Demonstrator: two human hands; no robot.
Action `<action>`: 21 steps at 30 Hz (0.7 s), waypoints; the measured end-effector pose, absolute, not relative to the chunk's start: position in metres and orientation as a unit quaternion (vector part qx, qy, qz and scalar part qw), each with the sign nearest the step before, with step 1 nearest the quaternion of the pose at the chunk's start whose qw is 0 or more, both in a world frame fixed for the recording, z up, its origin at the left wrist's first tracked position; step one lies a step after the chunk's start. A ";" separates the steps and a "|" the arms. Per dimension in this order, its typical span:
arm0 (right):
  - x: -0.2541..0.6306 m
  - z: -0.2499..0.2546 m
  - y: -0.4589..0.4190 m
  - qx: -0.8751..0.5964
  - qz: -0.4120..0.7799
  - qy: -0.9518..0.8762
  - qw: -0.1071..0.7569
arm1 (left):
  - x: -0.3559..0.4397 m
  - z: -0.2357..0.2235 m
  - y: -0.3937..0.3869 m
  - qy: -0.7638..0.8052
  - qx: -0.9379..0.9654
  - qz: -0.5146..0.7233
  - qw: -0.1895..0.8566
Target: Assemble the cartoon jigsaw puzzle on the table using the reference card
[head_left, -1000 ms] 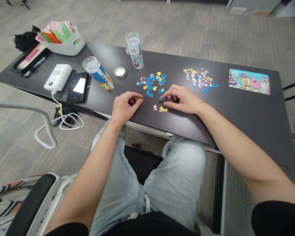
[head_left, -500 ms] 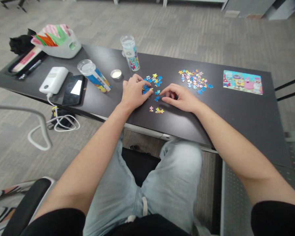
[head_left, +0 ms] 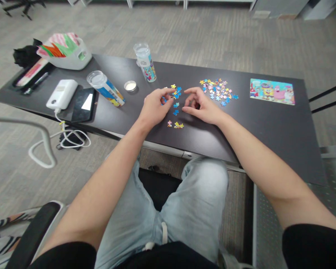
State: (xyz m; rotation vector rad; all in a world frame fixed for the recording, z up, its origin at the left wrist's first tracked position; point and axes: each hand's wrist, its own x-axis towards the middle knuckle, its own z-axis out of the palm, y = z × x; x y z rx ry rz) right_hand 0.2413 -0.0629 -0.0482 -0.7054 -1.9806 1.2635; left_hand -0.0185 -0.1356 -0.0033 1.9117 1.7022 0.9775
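My left hand (head_left: 156,107) is bent over a small cluster of blue and yellow jigsaw pieces (head_left: 178,90), partly hiding them. Its thumb and forefinger come close together on what looks like a small jigsaw piece (head_left: 173,96). Facing it, my right hand (head_left: 200,106) hovers with the forefinger stretched out and the thumb apart, nothing visible between them. Between the hands lie two loose blue pieces (head_left: 176,108). Closer to me are a pink piece (head_left: 169,123) and a yellow joined bit (head_left: 179,125).
Beyond my right hand lies a heap of mixed pieces (head_left: 220,90), then a cartoon picture card (head_left: 272,92). Two clear-topped tubes (head_left: 105,89) (head_left: 146,63), a round lid (head_left: 130,86), a phone (head_left: 84,105), a white charger (head_left: 62,94) and a basket (head_left: 72,59) stand leftward on the dark table (head_left: 268,142).
My left fingers have drawn up from lying over the pieces into a pinch. My right forefinger has lifted away from the blue piece. The view has shifted slightly.
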 end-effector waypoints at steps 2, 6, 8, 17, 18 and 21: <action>0.241 -0.047 -0.063 -0.273 0.486 -0.757 0.340 | -0.010 -0.005 -0.142 0.580 0.651 0.407 0.272; 0.243 -0.039 -0.064 -0.272 0.497 -0.765 0.308 | 0.005 -0.011 -0.156 0.558 0.574 0.475 0.364; 0.243 -0.036 -0.064 -0.272 0.508 -0.756 0.309 | 0.010 -0.012 -0.161 0.549 0.558 0.488 0.386; 0.250 -0.036 -0.058 -0.272 0.502 -0.767 0.295 | 0.014 -0.001 -0.182 0.561 0.609 0.459 0.323; 0.254 -0.035 -0.055 -0.261 0.487 -0.787 0.274 | 0.011 -0.001 -0.187 0.573 0.636 0.431 0.287; 0.266 -0.029 -0.050 -0.223 0.439 -0.847 0.199 | 0.000 -0.005 -0.204 0.605 0.703 0.330 0.175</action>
